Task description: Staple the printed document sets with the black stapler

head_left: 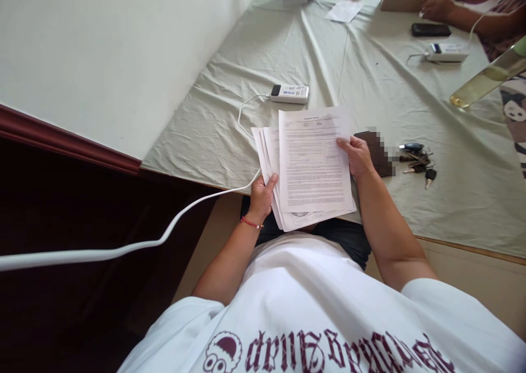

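Several printed paper sheets (316, 165) lie fanned between my hands at the near edge of the table. My left hand (263, 195) grips the lower left side of the stack, thumb on top and fingers hidden beneath. On the right side, my right hand (356, 155) pinches the edge of the top sheet, which is covered in dense small text. Part of a round stamp or seal shows on a sheet under it. A brown wallet-like item (375, 153), partly blurred out, lies just beyond my right hand. Next to it is a bunch of keys (418, 159).
A white power bank (290, 93) with a cable sits beyond the papers. A white cord (164, 239) runs off to the left. Across the table, a co-worker's hand (438, 7) is near a black phone-like object (430, 29). A bottle (489, 74) leans in at right.
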Demonstrator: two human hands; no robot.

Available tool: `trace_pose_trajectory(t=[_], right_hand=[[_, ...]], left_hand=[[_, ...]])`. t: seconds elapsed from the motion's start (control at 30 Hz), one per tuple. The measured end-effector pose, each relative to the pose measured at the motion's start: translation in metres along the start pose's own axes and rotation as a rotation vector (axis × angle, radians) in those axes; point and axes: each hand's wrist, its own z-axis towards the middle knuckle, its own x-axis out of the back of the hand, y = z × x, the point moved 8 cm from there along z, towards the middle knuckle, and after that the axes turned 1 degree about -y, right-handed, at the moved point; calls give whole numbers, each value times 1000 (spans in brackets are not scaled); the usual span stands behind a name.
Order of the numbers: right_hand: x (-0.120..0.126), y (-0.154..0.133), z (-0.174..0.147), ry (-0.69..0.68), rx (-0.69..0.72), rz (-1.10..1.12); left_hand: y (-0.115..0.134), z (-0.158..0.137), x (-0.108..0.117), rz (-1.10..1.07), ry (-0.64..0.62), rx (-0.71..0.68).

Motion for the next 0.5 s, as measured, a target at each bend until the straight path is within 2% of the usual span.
trace_pose_trajectory(t=[0.13, 0.23, 0.5], right_hand=[[9, -8, 2, 101, 93, 20], [14, -10, 2, 160, 98, 12], [10, -11, -1, 127, 56, -78]], left_hand=[[2, 0, -1, 17, -7, -21], [3, 0, -1, 23, -4, -23], [4, 0, -1, 30, -1, -14]])
